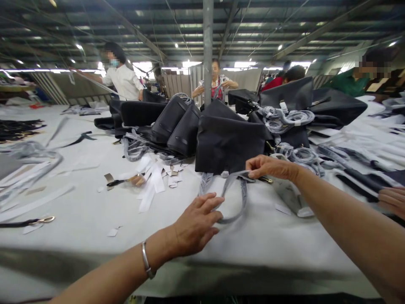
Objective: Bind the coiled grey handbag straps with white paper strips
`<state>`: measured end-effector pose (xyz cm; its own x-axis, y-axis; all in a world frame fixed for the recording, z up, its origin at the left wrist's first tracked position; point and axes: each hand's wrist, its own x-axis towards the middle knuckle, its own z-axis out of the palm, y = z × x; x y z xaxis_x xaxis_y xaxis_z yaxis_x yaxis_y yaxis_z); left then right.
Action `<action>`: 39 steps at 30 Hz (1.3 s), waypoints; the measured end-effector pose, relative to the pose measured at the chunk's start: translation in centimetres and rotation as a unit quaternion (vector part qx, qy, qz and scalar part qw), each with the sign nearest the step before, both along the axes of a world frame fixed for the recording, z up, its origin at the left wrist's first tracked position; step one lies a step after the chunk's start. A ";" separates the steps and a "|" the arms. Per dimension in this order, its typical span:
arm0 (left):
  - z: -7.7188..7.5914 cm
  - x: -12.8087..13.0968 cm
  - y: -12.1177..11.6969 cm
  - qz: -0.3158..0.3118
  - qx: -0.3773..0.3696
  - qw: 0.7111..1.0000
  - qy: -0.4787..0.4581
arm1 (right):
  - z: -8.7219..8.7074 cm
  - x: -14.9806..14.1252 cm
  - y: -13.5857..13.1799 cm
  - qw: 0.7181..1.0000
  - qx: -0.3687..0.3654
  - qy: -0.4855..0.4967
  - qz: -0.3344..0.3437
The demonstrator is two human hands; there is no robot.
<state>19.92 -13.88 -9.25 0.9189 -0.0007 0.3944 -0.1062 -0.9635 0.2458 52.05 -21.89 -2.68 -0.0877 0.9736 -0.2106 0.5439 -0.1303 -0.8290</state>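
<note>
A black handbag (230, 143) lies on the table in front of me, with its plastic-wrapped handle (243, 198) looping toward me. My right hand (268, 166) pinches a length of this wrapped strap close to the bag's lower right corner. My left hand (199, 223), a silver bangle on its wrist, reaches in from the near side. Its fingers are apart at the left of the loop, and the fingertips meet the wrapped strap; whether they touch it firmly I cannot tell. A gold clasp (265, 180) shows just below my right hand.
More black bags (177, 122) are heaped behind, with coiled wrapped straps (292, 120) on the right. Paper scraps (155, 181), small scissors (115, 183) and a strap with a gold hook (47, 220) lie on the left. A metal post (208, 50) rises beyond. Co-workers stand around; another person's hand (392, 200) is at right.
</note>
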 end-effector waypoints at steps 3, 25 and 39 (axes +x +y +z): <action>-2.1 -1.1 -0.9 0.028 -0.024 0.997 -0.061 | -1.8 -0.4 -2.4 0.991 -0.056 -0.095 0.077; -0.1 1.7 1.0 0.062 0.007 0.996 -0.060 | -4.8 -10.1 -6.3 0.990 0.141 0.023 0.020; -1.7 0.0 1.2 0.007 0.186 0.976 0.115 | -13.6 -12.8 -5.9 0.858 0.329 -0.394 -0.009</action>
